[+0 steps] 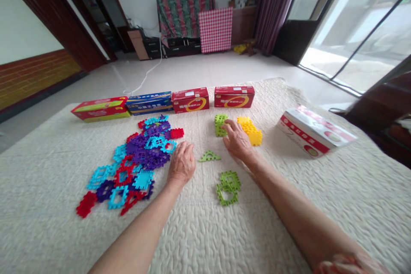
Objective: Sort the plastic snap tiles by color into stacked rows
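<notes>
My left hand [182, 162] rests knuckles-up on the cream quilt [289, 205], fingers curled under, at the right edge of a pile of blue, purple and red plastic tiles [135, 162]. What the fingers hold, if anything, is hidden. My right hand [238, 140] lies flat with fingers stretched out, its tips touching a green stack of tiles [220, 124]. A yellow stack [251, 130] stands just right of that hand. A green triangle tile [209, 156] lies between my hands. Two or three loose green tiles [228, 187] lie nearer me.
A row of red and blue boxes [150, 102] lines the quilt's far edge, with one more red box [234, 96] to the right. A white and red box [313, 132] sits at the right. Beyond are tiled floor, a cabinet and glass doors.
</notes>
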Demonstrator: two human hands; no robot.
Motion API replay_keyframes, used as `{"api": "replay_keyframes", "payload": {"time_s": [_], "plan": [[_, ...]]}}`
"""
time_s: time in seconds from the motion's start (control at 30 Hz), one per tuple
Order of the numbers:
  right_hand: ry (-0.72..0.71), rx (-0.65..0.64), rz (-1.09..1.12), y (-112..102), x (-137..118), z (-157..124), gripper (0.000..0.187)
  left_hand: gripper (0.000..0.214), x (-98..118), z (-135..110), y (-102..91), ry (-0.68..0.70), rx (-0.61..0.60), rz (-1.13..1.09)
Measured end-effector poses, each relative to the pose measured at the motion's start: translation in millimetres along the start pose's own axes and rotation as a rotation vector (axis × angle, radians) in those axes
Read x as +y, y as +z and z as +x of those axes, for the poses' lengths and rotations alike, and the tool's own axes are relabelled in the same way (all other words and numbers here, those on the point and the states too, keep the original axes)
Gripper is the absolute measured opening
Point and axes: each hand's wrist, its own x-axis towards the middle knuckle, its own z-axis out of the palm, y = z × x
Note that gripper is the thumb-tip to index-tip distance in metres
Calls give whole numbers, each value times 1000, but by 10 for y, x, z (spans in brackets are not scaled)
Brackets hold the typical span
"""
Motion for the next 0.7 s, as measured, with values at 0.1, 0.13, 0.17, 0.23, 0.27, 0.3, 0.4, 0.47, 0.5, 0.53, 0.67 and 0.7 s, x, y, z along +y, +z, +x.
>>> {"api": "replay_keyframes", "payload": {"time_s": [0.1, 0.13, 0.17, 0.23, 0.27, 0.3, 0.4, 0.47, 0.5, 0.53, 0.67, 0.7], "plan": [[-1, 15, -11, -54, -46, -104, 41, 36, 3, 4, -2, 1, -14, 3], [1, 22, 3, -64, -65, -144, 41, 36, 3, 6, -2, -2, -14, -1], [8, 26, 26, -65, -83, -184, 40, 36, 2, 7, 0, -7, -11, -4], [35, 33, 98, -38, -110, -263, 37, 35, 1, 10, 3, -11, -1, -10], [54, 37, 143, -14, -119, -300, 34, 35, 0, 11, 4, -12, 4, -11], [75, 43, 191, 11, -125, -335, 30, 35, -1, 11, 4, -12, 5, -11], [162, 98, 329, 61, -135, -425, 23, 36, 0, 13, -2, -9, -4, -19], [185, 112, 393, 55, -149, -470, 23, 35, 1, 15, -9, -13, -7, -16], [167, 95, 415, 41, -159, -487, 24, 35, 3, 17, -13, -14, -7, -11], [133, 64, 428, 24, -170, -501, 25, 35, 4, 19, -15, -14, -5, -5], [61, -12, 448, -32, -205, -523, 25, 36, 4, 29, -20, -6, -2, 9], [73, -3, 452, -36, -206, -521, 24, 36, 3, 31, -20, -5, -3, 8]]}}
